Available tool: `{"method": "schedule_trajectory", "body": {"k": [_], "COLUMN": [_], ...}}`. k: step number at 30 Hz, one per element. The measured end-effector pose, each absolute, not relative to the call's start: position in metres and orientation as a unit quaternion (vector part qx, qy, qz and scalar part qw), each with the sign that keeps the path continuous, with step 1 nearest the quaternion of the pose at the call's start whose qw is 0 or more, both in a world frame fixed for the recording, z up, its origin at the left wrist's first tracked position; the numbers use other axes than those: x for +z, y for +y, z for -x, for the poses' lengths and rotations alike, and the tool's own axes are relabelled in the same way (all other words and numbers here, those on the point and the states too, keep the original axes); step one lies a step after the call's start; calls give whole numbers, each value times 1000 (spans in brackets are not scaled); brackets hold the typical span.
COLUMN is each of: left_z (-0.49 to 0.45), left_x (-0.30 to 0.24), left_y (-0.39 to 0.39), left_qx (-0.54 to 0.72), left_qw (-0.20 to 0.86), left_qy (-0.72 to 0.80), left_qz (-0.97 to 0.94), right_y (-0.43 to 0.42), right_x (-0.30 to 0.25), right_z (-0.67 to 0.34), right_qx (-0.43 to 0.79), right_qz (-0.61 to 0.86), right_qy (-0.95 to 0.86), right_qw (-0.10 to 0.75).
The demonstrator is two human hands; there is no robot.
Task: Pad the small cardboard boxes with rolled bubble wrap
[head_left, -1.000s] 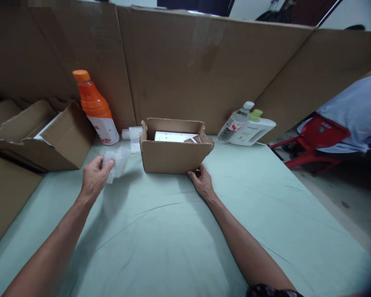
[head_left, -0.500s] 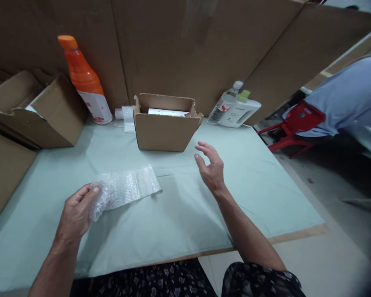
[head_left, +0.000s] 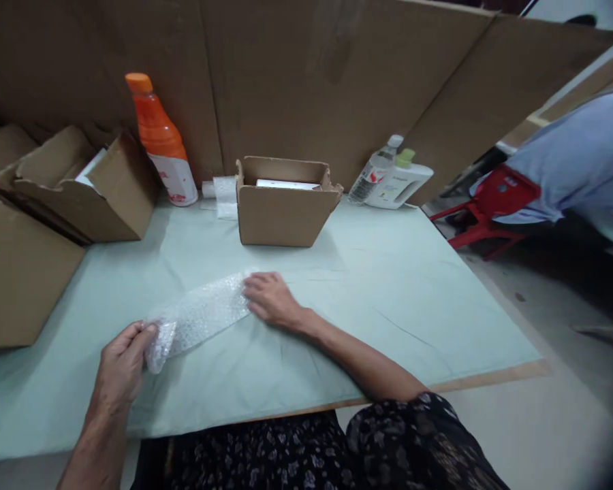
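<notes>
My left hand (head_left: 122, 361) is closed, thumb over fingers, on the folded left end of a clear strip of bubble wrap (head_left: 199, 313). The strip stretches slantwise across the pale green tabletop. At its far right end, my right hand (head_left: 270, 297) is palm down with its fingers bent over the edge of the wrap; the thumb is hard to make out. Behind the strip stands an open cardboard box (head_left: 280, 218) with a white item (head_left: 289, 184) showing inside.
More open cardboard boxes (head_left: 112, 204) stand at the left. An orange bottle (head_left: 163, 146), a small roll of bubble wrap (head_left: 226, 197), a clear water bottle (head_left: 375, 170) and a white jug (head_left: 401, 187) line the cardboard wall. A person sits on a red chair (head_left: 505, 194) at right.
My right hand has come left and down from beside the box onto the strip's right end. The strip now lies more spread out. My left hand keeps its hold, and the view has shifted slightly.
</notes>
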State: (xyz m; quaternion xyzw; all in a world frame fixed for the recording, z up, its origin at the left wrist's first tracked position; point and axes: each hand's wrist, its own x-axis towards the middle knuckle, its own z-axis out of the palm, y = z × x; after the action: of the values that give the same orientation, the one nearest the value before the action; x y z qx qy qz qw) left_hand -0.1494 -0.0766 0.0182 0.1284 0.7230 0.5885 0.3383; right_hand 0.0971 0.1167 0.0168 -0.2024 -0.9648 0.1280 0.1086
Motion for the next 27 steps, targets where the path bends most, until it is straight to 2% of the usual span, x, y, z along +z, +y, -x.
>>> {"method": "schedule_trajectory", "body": {"k": [5, 7, 10, 13, 16, 18, 24, 27], "left_z": [159, 158, 148, 129, 118, 123, 162, 166], "left_x": [16, 26, 47, 58, 40, 21, -2, 4], "left_y": [-82, -83, -84, -80, -77, -82, -124, -128], "left_qx": [534, 509, 434, 377, 297, 250, 228, 193], "left_qw": [314, 230, 46, -52, -26, 7, -11, 1], "left_qy": [763, 800, 843, 781, 715, 721, 832, 866], "left_qz": [-187, -217, -313, -495, -633, -646, -506, -461], "right_y": [145, 146, 143, 144, 145, 144, 141, 143], "right_x": [22, 26, 30, 29, 25, 20, 15, 19], "right_z": [-188, -201, -185, -143, -107, -97, -116, -123], "right_qx": [122, 123, 146, 189, 244, 272, 351, 409], "right_qz": [420, 451, 441, 422, 410, 396, 405, 409], "right_qy": [-891, -872, -866, -866, -862, -860, -814, -789], "right_qw": [126, 146, 184, 190, 172, 171, 223, 207]}}
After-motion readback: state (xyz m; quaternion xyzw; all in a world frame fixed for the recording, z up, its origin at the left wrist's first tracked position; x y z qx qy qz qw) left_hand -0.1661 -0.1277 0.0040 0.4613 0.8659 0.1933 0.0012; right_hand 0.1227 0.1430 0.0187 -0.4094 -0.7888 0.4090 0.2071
